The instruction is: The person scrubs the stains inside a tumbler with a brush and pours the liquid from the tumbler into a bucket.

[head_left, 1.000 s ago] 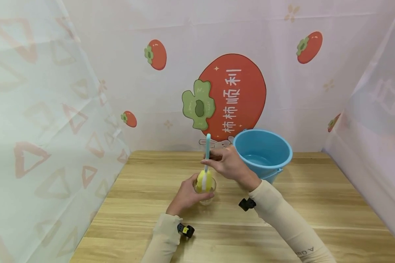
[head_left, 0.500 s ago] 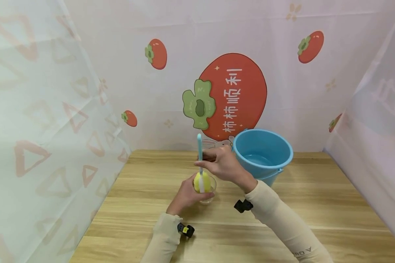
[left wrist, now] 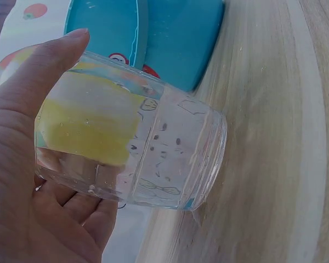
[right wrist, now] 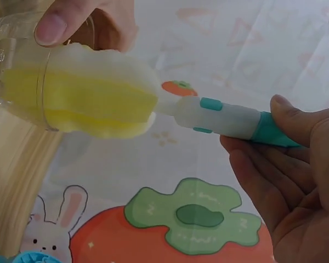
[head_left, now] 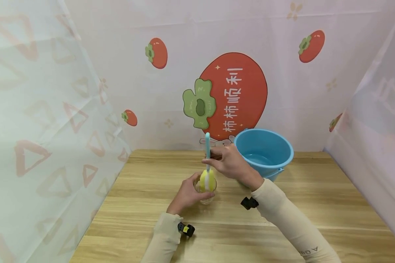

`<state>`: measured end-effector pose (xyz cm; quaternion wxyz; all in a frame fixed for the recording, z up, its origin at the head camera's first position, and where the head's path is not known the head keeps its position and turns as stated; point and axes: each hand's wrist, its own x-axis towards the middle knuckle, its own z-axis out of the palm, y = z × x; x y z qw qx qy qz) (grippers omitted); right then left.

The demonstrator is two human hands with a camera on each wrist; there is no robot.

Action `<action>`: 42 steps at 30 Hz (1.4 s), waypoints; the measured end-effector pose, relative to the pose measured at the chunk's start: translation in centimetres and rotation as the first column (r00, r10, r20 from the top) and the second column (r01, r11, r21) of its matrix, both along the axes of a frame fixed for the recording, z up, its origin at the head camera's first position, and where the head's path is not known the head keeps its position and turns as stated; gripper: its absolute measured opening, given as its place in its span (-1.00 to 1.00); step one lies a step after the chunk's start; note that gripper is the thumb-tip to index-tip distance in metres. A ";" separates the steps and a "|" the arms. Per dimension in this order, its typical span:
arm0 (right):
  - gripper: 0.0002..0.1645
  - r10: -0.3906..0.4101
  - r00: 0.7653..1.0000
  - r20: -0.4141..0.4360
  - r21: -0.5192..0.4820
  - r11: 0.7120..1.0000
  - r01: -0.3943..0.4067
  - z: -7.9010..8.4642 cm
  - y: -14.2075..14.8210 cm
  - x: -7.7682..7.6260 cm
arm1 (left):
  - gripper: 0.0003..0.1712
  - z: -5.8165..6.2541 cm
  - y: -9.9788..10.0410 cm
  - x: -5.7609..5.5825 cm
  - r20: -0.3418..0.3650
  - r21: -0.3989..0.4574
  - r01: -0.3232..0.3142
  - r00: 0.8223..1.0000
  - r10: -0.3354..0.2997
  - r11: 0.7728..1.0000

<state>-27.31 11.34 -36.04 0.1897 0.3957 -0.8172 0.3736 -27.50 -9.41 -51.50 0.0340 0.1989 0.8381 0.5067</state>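
Note:
A clear glass cup stands upright on the wooden table, and my left hand grips it round the side. In the right wrist view, the yellow and white sponge head of a cup brush sits partly inside the cup and partly above its rim. The thumb and fingers of my right hand pinch the brush's teal and white handle. In the head view that handle rises nearly upright above the cup. Seen from the left wrist, the sponge shows through the cup's wall, well above its base.
A blue bucket stands at the back right of the wooden table, just behind my right forearm. White curtains printed with persimmons enclose the back and sides. Each wrist carries a small black camera.
The brush handle swung left half a second ago and is now back to the right, my right hand moving with it. My left hand and the cup have stayed in place.

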 end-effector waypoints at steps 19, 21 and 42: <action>-0.88 0.022 0.998 -0.064 -0.005 1.000 -0.022 -0.2 -1.6 0.1 | -0.23 0.0 -0.1 -0.2 -0.035 -0.016 0.016 0.999 -0.016 1.000; -0.86 -0.013 0.997 -0.075 0.026 1.000 0.015 -0.2 -1.2 0.0 | -0.15 0.0 -0.1 -0.1 -0.024 -0.014 0.012 1.000 -0.013 1.000; -0.91 0.073 0.993 -0.092 -0.076 0.994 -0.080 -0.5 -1.2 0.1 | -0.30 0.1 0.0 -0.1 -0.042 -0.016 0.017 0.999 -0.017 1.000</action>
